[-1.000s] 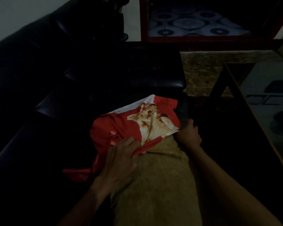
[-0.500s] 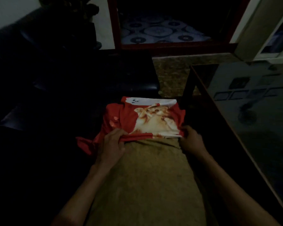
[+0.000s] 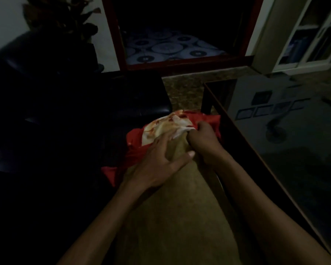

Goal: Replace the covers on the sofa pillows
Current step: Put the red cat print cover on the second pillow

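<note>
A long tan pillow lies lengthwise in front of me, its far end inside a red cover with a white and orange cat print. The cover is bunched around that far end. My left hand lies on the pillow's far part with spread fingers, the fingertips at the cover's edge. My right hand grips the cover's edge at the pillow's right corner, fingers curled into the cloth. Part of the red cover trails off to the left below my left hand.
A dark sofa fills the left side. A dark glass-topped table with a wooden rim runs along the right, close to my right arm. A doorway with a red frame and a patterned rug lies ahead.
Both hands have come together at the pillow's far right corner. The cover is more bunched, and the cat print is crumpled. My left hand went from gripping the cover's edge to lying flat.
</note>
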Demonstrator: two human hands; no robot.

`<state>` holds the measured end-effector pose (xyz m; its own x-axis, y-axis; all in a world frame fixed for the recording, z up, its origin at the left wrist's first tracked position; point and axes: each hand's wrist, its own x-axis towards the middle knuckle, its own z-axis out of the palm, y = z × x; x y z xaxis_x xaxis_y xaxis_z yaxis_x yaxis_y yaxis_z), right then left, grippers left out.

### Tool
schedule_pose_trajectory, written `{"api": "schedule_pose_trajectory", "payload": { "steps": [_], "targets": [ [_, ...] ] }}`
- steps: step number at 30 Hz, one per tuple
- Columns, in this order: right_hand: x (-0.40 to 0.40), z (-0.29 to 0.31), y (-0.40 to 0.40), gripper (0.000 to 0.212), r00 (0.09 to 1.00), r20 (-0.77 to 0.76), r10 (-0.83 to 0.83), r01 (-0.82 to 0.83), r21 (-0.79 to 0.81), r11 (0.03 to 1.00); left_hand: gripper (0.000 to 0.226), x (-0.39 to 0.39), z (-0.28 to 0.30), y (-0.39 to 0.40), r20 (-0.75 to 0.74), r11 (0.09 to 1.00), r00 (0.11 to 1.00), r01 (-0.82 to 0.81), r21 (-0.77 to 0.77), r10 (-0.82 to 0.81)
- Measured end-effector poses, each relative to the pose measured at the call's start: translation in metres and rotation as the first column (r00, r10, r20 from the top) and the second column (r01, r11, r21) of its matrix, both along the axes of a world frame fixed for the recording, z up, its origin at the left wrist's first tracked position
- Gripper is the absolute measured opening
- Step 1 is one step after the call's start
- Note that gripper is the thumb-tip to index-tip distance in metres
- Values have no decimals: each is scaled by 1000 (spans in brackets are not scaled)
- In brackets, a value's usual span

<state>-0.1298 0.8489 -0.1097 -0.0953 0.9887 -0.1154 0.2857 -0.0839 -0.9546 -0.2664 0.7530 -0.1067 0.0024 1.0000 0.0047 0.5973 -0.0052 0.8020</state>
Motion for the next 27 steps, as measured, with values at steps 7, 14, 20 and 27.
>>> {"api": "schedule_pose_trajectory", "payload": {
  "steps": [7,14,20,27],
  "targets": [
    [-19,12,-25,10,974,88,209,-226,291,930,84,-24,3,-3,-115,987,982,-140,82,149],
    [10,-38,-42,58,975,-155,159,-133,164,977,34,-69,-7,-25,-32,880,933,-327,344,360],
    [-25,-56,-54,65,982,-182,-43,85,229,970,30,-62,-13,-11,108,855,941,-336,395,320],
    [-22,30,-22,42,982,-191,-7,92,436,895,33,-71,25,-2,448,811,846,-466,355,290]
  ]
}}
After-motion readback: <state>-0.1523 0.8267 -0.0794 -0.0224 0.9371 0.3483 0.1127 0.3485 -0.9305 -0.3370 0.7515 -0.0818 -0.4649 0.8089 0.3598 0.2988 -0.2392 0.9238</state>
